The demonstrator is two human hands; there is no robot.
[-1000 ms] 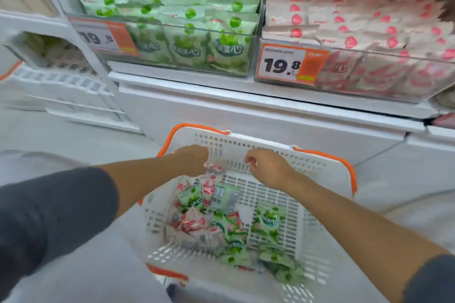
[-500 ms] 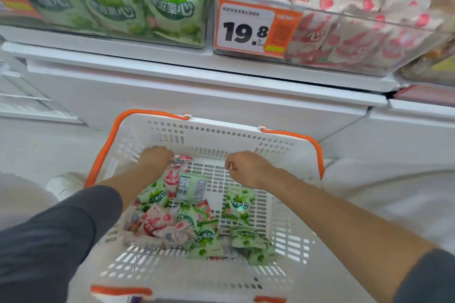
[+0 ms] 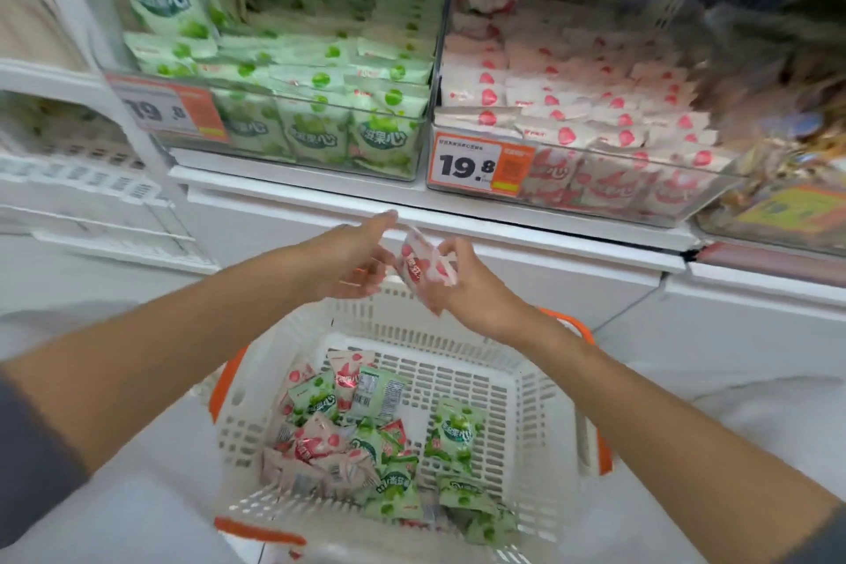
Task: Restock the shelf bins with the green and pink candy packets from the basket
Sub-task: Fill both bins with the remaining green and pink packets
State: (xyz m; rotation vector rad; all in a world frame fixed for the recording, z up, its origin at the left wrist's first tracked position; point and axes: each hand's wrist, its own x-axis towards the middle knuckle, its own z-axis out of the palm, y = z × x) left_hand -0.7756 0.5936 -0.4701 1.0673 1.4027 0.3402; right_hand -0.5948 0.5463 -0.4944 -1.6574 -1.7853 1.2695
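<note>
The right hand (image 3: 467, 284) pinches a pink packet (image 3: 419, 263) between thumb and curled fingers and holds it up in the air. The packet is small and pale pink, with red strawberry shapes and white writing, and its film is a little crumpled. It stands tilted, with the top edge leaning away from the hand.

The left hand (image 3: 348, 256) is just beside it, released, with straight fingers and the palm turned toward the packet. I cannot tell if its fingertips touch the packet. Both forearms are bare.

Below the hands stands a white basket (image 3: 540, 403) with slotted walls and orange handles. Inside it lie green packets (image 3: 453, 433) mixed with more pink packets (image 3: 316, 442), heaped mostly on the left side of the bottom.

Above and beyond the hands there is a white shelf (image 3: 297, 192) that carries two clear bins. The green bin (image 3: 320, 124) is up and to the left of the hands and is full of green packets in rows. The pink bin (image 3: 595, 179) is up and to the right, also well filled. An orange and white price tag (image 3: 480, 167) reading 19.8 is fixed on its front, and a similar blurred tag is on the green bin. Under the shelf, right behind the hands, is a plain white cabinet (image 3: 549, 289).
</note>
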